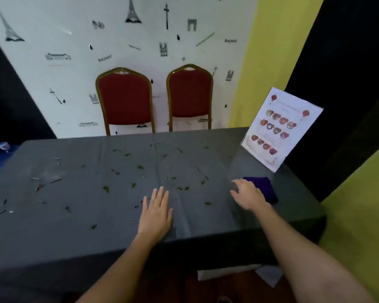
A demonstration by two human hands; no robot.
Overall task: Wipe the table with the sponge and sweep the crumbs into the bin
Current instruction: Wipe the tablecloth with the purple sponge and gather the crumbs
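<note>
Fingers (161,194) of my left hand (155,213): lying straight and close together, palm down, pressing flat on the grey-clothed table (53,226) and gripping nothing.

Fingers (242,184) of my right hand (247,196): spreading loosely, relaxed, holding nothing. The hand is sitting just at the left edge of the purple sponge (263,186); I cannot tell whether it is touching it.

Sponge: lying toward the table's right end, near the menu card (282,130), which is leaning in a clear stand at the far right corner.

Crumbs (106,189): green leaf scraps lying scattered across the middle of the cloth, beyond and between my hands.

Pale slivers (55,180): lying toward the left end.

Red chairs (125,99), two, gold-framed: standing side by side behind the far edge, in front of the wall (53,68), which is showing printed Eiffel towers.
</note>
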